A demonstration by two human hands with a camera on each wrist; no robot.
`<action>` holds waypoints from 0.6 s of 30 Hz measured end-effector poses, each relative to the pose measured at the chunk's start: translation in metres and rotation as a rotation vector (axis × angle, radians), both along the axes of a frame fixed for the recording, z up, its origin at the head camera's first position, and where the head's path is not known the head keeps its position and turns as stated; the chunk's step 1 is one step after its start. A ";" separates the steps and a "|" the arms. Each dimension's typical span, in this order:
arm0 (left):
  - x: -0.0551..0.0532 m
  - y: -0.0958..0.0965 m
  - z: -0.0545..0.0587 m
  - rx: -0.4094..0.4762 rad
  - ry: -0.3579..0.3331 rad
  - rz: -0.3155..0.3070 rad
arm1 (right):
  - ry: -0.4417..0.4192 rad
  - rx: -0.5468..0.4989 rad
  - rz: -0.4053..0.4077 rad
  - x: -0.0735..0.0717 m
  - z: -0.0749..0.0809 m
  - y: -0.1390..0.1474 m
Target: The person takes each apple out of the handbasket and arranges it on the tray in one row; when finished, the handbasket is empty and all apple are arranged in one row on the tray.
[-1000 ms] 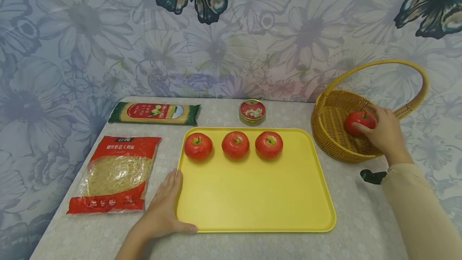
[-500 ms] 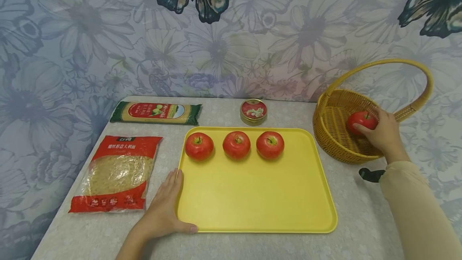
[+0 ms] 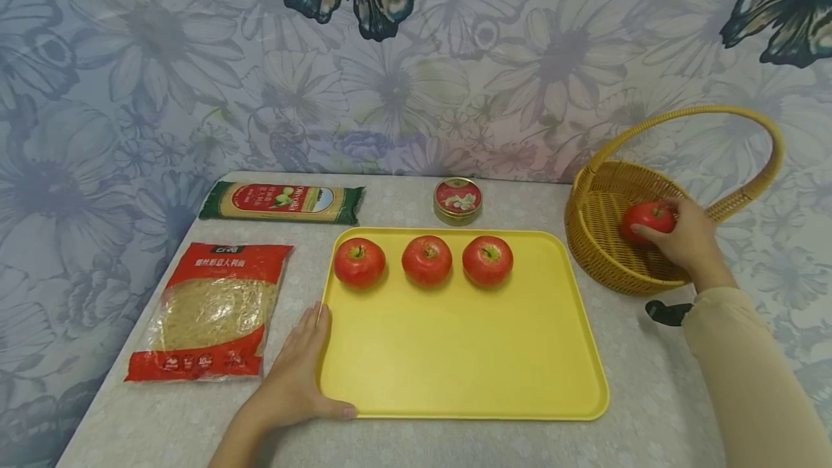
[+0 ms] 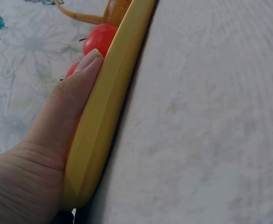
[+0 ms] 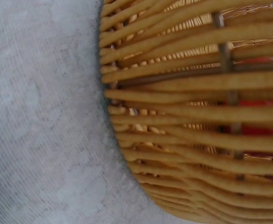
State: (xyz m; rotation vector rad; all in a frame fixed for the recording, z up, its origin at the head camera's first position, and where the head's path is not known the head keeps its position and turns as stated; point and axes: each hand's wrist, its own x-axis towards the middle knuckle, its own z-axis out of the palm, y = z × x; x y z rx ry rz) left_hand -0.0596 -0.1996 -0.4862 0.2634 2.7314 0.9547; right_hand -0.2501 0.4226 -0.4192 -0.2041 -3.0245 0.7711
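In the head view my right hand reaches into the yellow wicker basket and holds a red apple between thumb and fingers. From the right wrist the basket's woven side fills much of the view, red showing through its gaps; that hand is hidden there. At the near left corner of the yellow tray, my left hand rests with straight fingers along the left side and thumb along the front edge. The left wrist view shows the thumb lying against the rim.
Three red apples, left, middle and right, line the tray's back. Left of it lie a red pasta bag and a green-ended spaghetti pack. A round tin stands behind. The basket's handle arches up.
The apple and my right hand have shifted slightly left inside the basket. My left hand stays at the tray's corner. The whole head view has drifted a little.
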 end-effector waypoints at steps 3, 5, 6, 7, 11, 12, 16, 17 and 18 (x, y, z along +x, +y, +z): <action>0.000 0.000 0.001 -0.002 -0.006 0.004 | 0.000 0.016 0.027 0.000 0.000 -0.001; -0.001 0.000 0.001 -0.012 -0.017 0.007 | -0.008 0.029 0.031 0.001 0.000 -0.002; -0.001 0.000 0.001 -0.016 -0.022 0.008 | -0.016 0.038 0.031 0.001 0.000 -0.002; -0.001 0.000 0.001 -0.016 -0.020 0.006 | -0.026 0.041 0.028 0.001 0.000 -0.002; -0.001 0.000 0.001 -0.017 -0.005 -0.003 | -0.074 0.035 0.008 0.003 0.002 -0.002; -0.001 0.000 0.001 -0.018 -0.005 -0.003 | -0.086 0.025 0.000 0.003 0.002 -0.002; -0.001 0.001 0.001 -0.028 -0.021 0.002 | -0.113 -0.018 -0.011 0.003 0.002 -0.002; -0.001 0.001 0.000 -0.029 -0.024 0.004 | -0.120 -0.036 -0.009 0.004 0.001 -0.002; -0.001 0.000 0.000 -0.026 -0.022 0.003 | -0.131 -0.047 -0.006 0.004 0.001 -0.002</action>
